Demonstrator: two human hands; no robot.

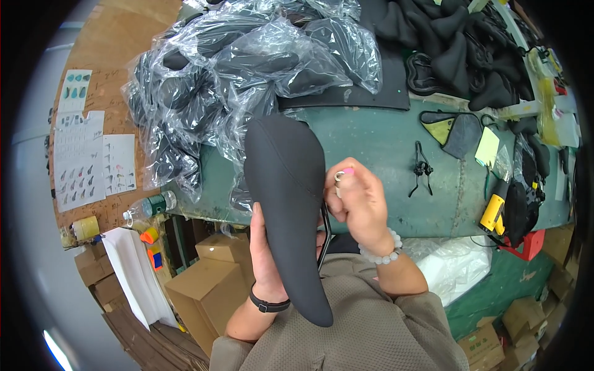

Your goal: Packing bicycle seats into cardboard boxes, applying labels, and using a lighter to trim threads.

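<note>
A black bicycle saddle (286, 185), top side up, is held before my body with its narrow nose pointing toward me. My left hand (267, 263) grips it from the left and below, thumb along its side; the other fingers are mostly hidden under it. Close to the saddle's right edge, my right hand (360, 201) is closed with curled fingers. A ring and a small pink spot show on it, but whatever its fingers may hold is hidden. Below that edge a dark metal rail (325, 232) sticks out.
Plastic-wrapped saddles (235, 68) are heaped on the green table (371, 139). Black covers (455, 49) lie at the far right. A black saddle clamp or bracket (421, 168), a yellow-handled tool (492, 212) and a plastic bottle (151, 205) are around. Cardboard boxes (207, 284) stand below left.
</note>
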